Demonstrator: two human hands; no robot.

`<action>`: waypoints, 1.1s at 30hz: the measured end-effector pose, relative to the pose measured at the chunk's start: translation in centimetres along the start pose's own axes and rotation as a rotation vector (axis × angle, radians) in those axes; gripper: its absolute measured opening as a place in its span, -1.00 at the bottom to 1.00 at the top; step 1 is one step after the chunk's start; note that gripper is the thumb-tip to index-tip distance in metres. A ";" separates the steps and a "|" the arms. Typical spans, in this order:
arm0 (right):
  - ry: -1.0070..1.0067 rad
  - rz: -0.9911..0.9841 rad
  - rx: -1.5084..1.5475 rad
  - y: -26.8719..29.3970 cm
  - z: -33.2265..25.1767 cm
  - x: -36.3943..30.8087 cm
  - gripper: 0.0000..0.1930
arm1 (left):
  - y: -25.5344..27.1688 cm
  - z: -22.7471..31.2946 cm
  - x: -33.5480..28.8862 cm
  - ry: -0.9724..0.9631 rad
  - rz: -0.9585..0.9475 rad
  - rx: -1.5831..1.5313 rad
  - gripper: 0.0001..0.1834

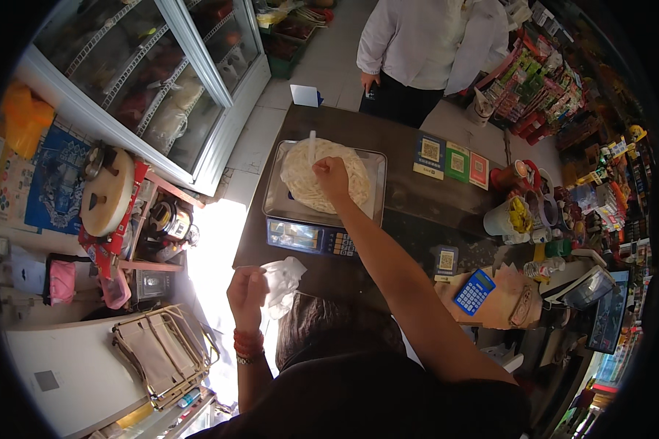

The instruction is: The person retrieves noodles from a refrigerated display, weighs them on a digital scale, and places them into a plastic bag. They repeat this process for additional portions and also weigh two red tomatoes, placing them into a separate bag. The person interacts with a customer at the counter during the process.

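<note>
A round heap of pale, noodle-like strands (300, 184) lies in the metal tray (375, 197) of a blue scale (297, 235) on the dark table. My right hand (332, 178) is closed over the upper part of the heap, its fingertips turned down. A narrow whitish strip (313, 143) stands beside those fingers, and I cannot tell whether they grip it. Left of the table's near edge, my left hand (247, 289) pinches a crumpled white plastic bag (283, 282). A red bracelet and a watch-like band circle that wrist.
A person (432, 44) in a light jacket stands beyond the table. Code cards (458, 161) and a blue calculator (474, 292) lie on the right. Tubs (507, 218) crowd the right end. A glass-door fridge (161, 80) and a folded chair (161, 347) stand left.
</note>
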State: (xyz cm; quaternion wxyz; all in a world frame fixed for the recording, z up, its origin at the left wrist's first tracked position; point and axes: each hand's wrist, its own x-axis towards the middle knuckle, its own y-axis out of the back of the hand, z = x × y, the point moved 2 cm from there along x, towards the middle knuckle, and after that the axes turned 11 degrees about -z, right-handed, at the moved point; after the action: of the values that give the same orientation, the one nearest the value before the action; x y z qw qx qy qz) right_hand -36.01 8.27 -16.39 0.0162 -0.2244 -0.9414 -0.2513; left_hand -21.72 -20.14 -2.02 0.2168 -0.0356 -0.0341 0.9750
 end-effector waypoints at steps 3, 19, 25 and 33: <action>-0.085 -0.110 0.519 -0.5 3.6 0.1 -0.88 | 1.8 -1.7 -3.6 0.120 0.146 0.042 -0.84; 0.107 -0.122 0.967 25.4 -13.0 -10.8 -0.76 | -5.9 -1.5 -3.0 0.057 -0.018 -0.020 -0.84; -0.176 -0.157 0.830 25.0 -4.2 -20.9 -0.75 | -12.6 -2.3 0.0 0.034 -0.271 0.231 -0.83; -0.510 -0.129 0.560 24.7 12.0 -31.5 -0.77 | -22.6 -14.8 0.7 0.049 -0.917 0.688 -0.73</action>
State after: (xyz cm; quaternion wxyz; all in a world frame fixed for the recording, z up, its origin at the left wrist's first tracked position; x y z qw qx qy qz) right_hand 3.89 20.02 -19.86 -0.1738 -0.2070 -0.9595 0.0791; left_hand -11.60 1.38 -14.90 0.6174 0.0327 0.2782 0.7351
